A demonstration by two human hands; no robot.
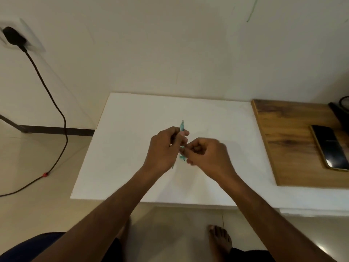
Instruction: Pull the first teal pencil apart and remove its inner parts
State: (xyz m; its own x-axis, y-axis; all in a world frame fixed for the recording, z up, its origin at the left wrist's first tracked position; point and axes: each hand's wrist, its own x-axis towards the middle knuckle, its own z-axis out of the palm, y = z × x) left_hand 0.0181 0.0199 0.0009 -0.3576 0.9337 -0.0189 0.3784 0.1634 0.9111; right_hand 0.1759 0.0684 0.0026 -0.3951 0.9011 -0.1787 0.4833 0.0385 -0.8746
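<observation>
1. Two bare forearms are reaching forward from the bottom of the view and are meeting over the middle of the white board (132, 157).
2. At the far left, a black plug (13, 35) is sitting in a wall socket, and its black cable (56, 103) is hanging down and lying on the floor.
3. The left hand (164, 148) is showing its back to the camera, wrist bent a little inward; its fingers are curling around a thin teal pen (182, 127) and are gripping its upper part.
4. The pen is standing nearly upright above the board, between both hands, with its upper tip pointing away toward the wall.
5. The right hand (205, 154) is coming in from the right side, fingers folded, and its fingertips are pinching the lower part of the pen; both hands are almost touching.
6. At the right, a dark phone (330, 146) is lying flat on a wooden board (287, 133), well apart from the hands.
7. Below, a bare foot (220, 241) is resting on the tiled floor.
</observation>
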